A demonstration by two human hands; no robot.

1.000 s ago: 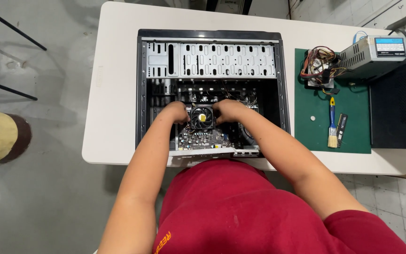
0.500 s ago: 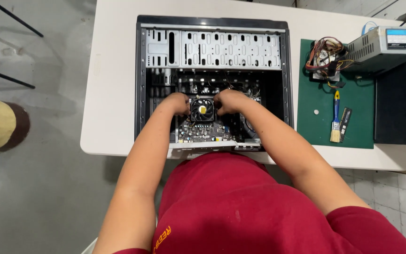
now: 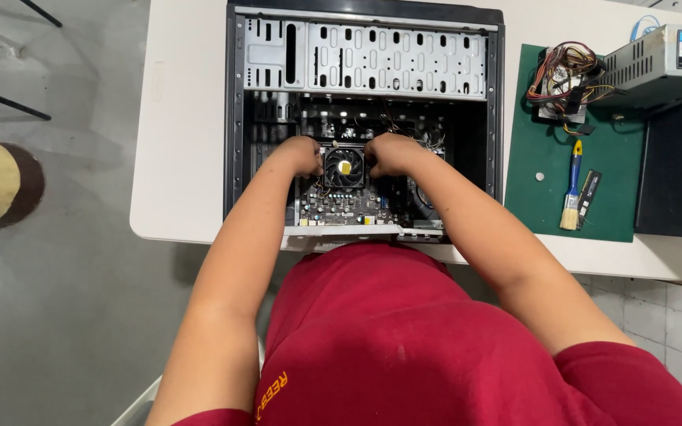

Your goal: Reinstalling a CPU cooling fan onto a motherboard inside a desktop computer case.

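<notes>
A white table (image 3: 183, 158) carries an open black computer case (image 3: 234, 118) lying on its side, with a green mat (image 3: 542, 213) just to its right. A grey power supply (image 3: 657, 67) with a bundle of coloured wires (image 3: 566, 71) sits at the mat's far end; a blue-handled brush (image 3: 572, 185) lies on the mat. Deep in the case, the black cooler fan (image 3: 344, 167) sits on the motherboard (image 3: 341, 207). The left hand (image 3: 303, 154) and right hand (image 3: 388, 154) press against its two sides, fingers curled around it
</notes>
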